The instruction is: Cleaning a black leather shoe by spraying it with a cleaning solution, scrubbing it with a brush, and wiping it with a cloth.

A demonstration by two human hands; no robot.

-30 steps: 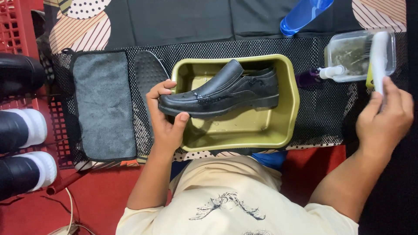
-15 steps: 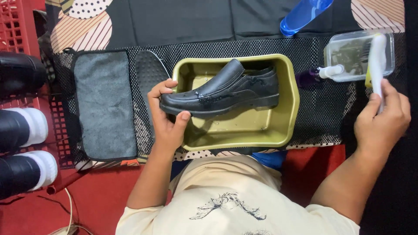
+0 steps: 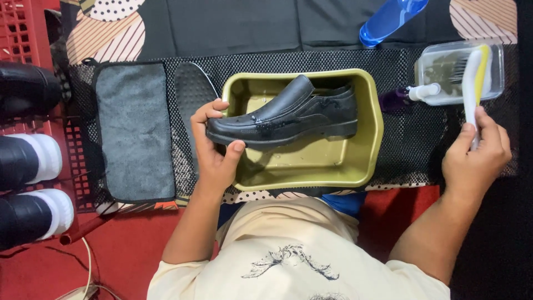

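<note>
My left hand [image 3: 214, 147] grips the toe of a wet black slip-on shoe [image 3: 288, 114], holding it on its side over an olive-green plastic basin [image 3: 366, 161]. My right hand [image 3: 476, 153] holds the handle of a white and yellow brush [image 3: 474, 75], whose bristle end rests in a clear plastic container [image 3: 438, 61] at the right. The basin sits on a black mesh mat [image 3: 405, 139].
A grey cloth [image 3: 136, 130] lies left of the basin. A shoe insole [image 3: 191, 91] lies beside it. A blue bottle [image 3: 391, 16] lies at the top, a small purple bottle [image 3: 397, 99] by the container. Black and white shoes [image 3: 30, 161] and a red crate [image 3: 19, 28] are at left.
My right hand has shifted the brush slightly, keeping its head in the clear container. The shoe and my left hand stay in place.
</note>
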